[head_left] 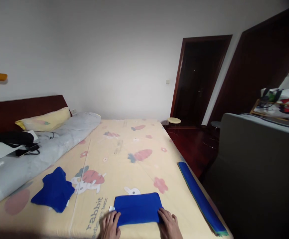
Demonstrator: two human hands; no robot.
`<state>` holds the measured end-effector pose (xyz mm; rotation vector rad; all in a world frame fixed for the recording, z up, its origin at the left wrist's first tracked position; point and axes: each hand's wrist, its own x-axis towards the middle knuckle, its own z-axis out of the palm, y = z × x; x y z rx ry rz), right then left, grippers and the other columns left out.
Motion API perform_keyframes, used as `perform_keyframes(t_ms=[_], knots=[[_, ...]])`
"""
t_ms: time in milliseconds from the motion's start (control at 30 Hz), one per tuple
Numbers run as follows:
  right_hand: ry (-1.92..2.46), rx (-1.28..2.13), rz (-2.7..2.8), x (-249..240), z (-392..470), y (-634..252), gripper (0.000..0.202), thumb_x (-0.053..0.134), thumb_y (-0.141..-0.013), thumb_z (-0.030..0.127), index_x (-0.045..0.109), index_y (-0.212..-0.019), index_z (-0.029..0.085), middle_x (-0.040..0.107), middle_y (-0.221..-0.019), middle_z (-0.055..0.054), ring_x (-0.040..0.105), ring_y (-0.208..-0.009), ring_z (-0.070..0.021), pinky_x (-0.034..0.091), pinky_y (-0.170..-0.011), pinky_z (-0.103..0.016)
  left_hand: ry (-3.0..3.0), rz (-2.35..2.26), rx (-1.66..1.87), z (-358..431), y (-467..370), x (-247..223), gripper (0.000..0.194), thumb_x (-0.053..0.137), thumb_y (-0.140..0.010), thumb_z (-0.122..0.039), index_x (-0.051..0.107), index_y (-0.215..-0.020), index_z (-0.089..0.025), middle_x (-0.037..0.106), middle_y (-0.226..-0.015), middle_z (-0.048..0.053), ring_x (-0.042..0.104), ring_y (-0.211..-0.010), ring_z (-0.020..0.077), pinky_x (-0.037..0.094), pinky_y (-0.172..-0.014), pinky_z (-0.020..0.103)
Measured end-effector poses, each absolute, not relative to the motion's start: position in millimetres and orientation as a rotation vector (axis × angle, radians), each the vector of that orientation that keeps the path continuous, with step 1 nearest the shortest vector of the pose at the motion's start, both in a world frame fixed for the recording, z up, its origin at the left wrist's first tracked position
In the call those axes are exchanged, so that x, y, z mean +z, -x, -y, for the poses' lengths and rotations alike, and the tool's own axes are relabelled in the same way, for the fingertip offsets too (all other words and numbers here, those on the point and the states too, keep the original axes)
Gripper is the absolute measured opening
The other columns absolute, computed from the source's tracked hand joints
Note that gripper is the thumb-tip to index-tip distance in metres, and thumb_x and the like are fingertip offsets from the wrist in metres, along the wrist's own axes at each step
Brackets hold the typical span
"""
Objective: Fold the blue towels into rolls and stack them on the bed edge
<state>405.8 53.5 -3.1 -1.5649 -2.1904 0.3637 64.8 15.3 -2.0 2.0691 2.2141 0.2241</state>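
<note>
A blue cloth [139, 208], folded into a flat rectangle, lies on the yellow patterned bed sheet near the front edge. A small white tag sticks out at its left side. My left hand [110, 225] rests at the cloth's lower left corner, fingertips on its edge. At the lower right corner, my right hand [169, 223] touches the edge with its fingers. Whether either hand pinches the fabric is hard to make out. To the left lies a crumpled blue cloth [54, 191], and a long, narrow folded blue cloth [200, 197] lies along the right edge of the bed.
A grey rolled quilt [57, 146] runs along the left side, with a phone [20, 152], cables and dark items on it. Behind it are a yellow pillow [45, 120] and a dark headboard [55, 101]. A round stool [173, 120] and a grey panel [256, 176] stand right.
</note>
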Motion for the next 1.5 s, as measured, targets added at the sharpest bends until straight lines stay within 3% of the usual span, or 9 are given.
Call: perform_keyframes(t_ms=[200,367,567,767,933,1067,1200,1367,1500], knots=[[1.537,0.399,2.116,30.9,-62.9,-389.9,0.037,0.046,-0.080,0.022,0.061,-0.114,0.025,0.065,-0.122,-0.007,0.057,-0.112,-0.0236,0.036,-0.095,-0.040,-2.107,-2.221,0.263,-21.9,-60.2,10.3,0.060,0.044,-0.073,-0.012,0.058,-0.126,-0.036,0.059,-0.136,-0.001,0.044,-0.130,0.0222,0.025,-0.110,0.044],[1.641,0.376,2.106,58.9,-92.9,-385.2,0.035,0.044,-0.085,0.027,0.061,-0.115,0.024,0.068,-0.110,-0.006,0.059,-0.103,-0.0216,0.037,-0.092,-0.036,-2.114,-2.215,0.342,-51.6,-55.1,35.8,0.052,0.036,-0.081,-0.013,0.058,-0.125,-0.029,0.062,-0.131,0.003,0.051,-0.124,0.0202,0.026,-0.111,0.045],[1.837,0.219,2.112,58.2,-122.7,-375.0,0.035,0.042,-0.086,0.020,0.062,-0.114,0.023,0.067,-0.108,-0.009,0.058,-0.105,-0.0260,0.036,-0.088,-0.039,-1.969,-2.244,0.259,-87.4,-59.2,55.0,0.051,0.036,-0.078,-0.010,0.059,-0.122,-0.025,0.064,-0.127,0.006,0.052,-0.122,0.0194,0.029,-0.108,0.046],[1.913,0.161,2.072,52.7,-124.4,-360.1,0.045,0.032,-0.087,0.012,0.059,-0.122,0.021,0.061,-0.125,-0.013,0.053,-0.116,-0.0277,0.034,-0.096,-0.043,-1.941,-2.292,0.237,-96.4,-63.0,57.8,0.054,0.038,-0.077,-0.009,0.059,-0.124,-0.024,0.060,-0.132,0.007,0.048,-0.125,0.0225,0.029,-0.107,0.047],[1.645,0.277,2.194,48.9,-114.4,-322.7,0.057,0.048,-0.079,0.023,0.047,-0.136,0.021,0.049,-0.143,-0.011,0.040,-0.133,-0.0290,0.023,-0.111,-0.047,-2.156,-2.017,0.353,-95.2,-100.7,48.6,0.062,0.033,-0.077,-0.005,0.051,-0.133,-0.026,0.053,-0.141,0.002,0.042,-0.132,0.0158,0.025,-0.113,0.032],[1.428,0.366,2.264,33.7,-104.5,-286.4,0.059,0.051,-0.077,0.028,0.047,-0.137,0.026,0.048,-0.145,-0.008,0.043,-0.132,-0.0284,0.027,-0.111,-0.045,-2.151,-1.914,0.342,-93.0,-135.4,32.3,0.059,0.033,-0.081,-0.012,0.047,-0.137,-0.026,0.045,-0.148,0.003,0.034,-0.139,0.0193,0.023,-0.117,0.037],[1.386,0.283,2.280,7.0,-101.3,-294.6,0.052,0.042,-0.088,0.029,0.044,-0.140,0.027,0.044,-0.147,-0.007,0.042,-0.134,-0.0280,0.032,-0.109,-0.047,-2.173,-1.922,0.342,-86.6,-126.7,19.6,0.061,0.037,-0.081,-0.015,0.043,-0.140,-0.029,0.043,-0.150,0.001,0.032,-0.140,0.0201,0.023,-0.117,0.040],[1.415,0.038,2.183,-16.4,-105.3,-356.3,0.046,0.039,-0.094,0.036,0.042,-0.140,0.030,0.048,-0.144,-0.006,0.046,-0.131,-0.0268,0.037,-0.104,-0.046,-2.194,-2.077,0.320,-73.1,-81.0,11.3,0.061,0.039,-0.079,-0.014,0.045,-0.138,-0.029,0.050,-0.145,0.001,0.038,-0.136,0.0211,0.030,-0.114,0.040],[1.445,0.067,2.166,-13.1,-109.3,-379.9,0.043,0.040,-0.093,0.033,0.047,-0.135,0.032,0.053,-0.139,-0.006,0.051,-0.127,-0.0256,0.039,-0.101,-0.046,-2.243,-2.209,0.332,-70.0,-63.4,6.6,0.061,0.040,-0.078,-0.011,0.049,-0.136,-0.028,0.053,-0.142,0.001,0.040,-0.135,0.0211,0.030,-0.113,0.039]])
